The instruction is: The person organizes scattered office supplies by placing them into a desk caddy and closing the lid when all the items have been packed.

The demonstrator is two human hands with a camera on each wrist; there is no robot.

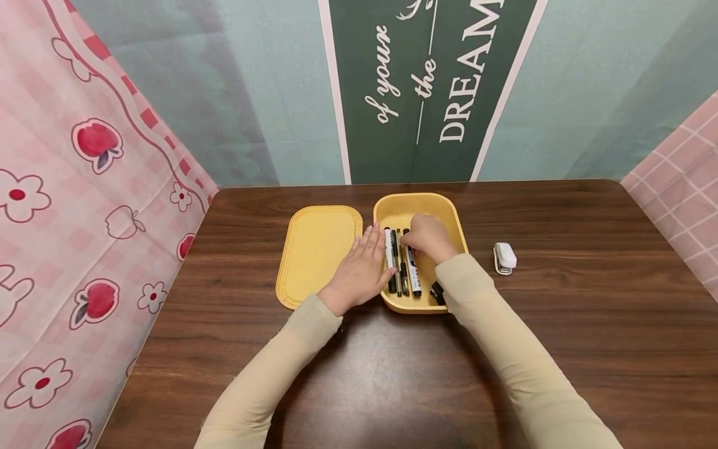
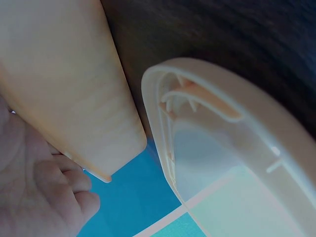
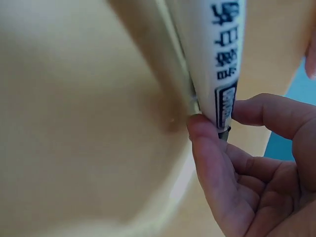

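My right hand [image 1: 427, 236] reaches into a yellow box [image 1: 415, 202] and pinches one end of a white whiteboard marker [image 3: 212, 59] between thumb and finger. The marker has black printing and a black cap, and lies lengthwise in the box. To its left in the head view are two thin black pens and another black-and-white marker [image 1: 389, 249], side by side. My left hand [image 1: 361, 268] rests over the box's left rim with its fingers fairly straight. In the left wrist view its curled-looking fingertips [image 2: 86, 202] show beside the box's outer wall.
Left of the box lies its flat yellow lid [image 1: 316, 249], on the brown wooden table [image 1: 589, 299]. A small white stapler [image 1: 505, 257] stands to the right. Black clips [image 1: 437, 293] sit in the box's near right corner, partly behind the right sleeve.
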